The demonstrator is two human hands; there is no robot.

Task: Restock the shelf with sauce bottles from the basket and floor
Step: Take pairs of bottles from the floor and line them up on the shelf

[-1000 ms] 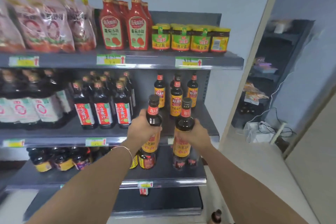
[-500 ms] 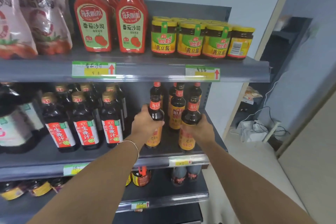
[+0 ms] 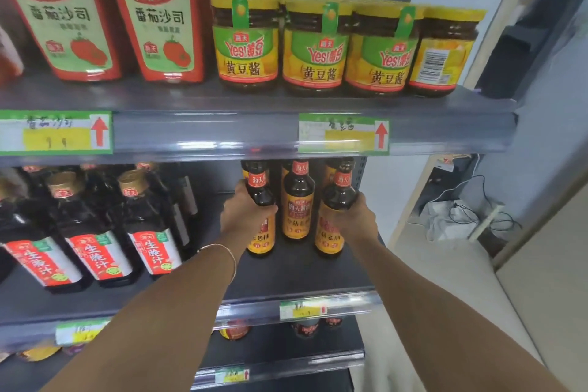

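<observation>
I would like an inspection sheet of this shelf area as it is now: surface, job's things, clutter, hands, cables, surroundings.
Surface: middle shelf, dark, with bare board in front of the bottles.
Job's things: left bottle and right bottle, orange labels, upright, either side of a standing bottle.
Clutter: nothing seen.
Hands: left hand grips the left bottle; right hand grips the right bottle.
Cables: black cables on the floor at right.
Surroundings: ketchup bottles and bean paste jars above; red-label bottles at left.
</observation>
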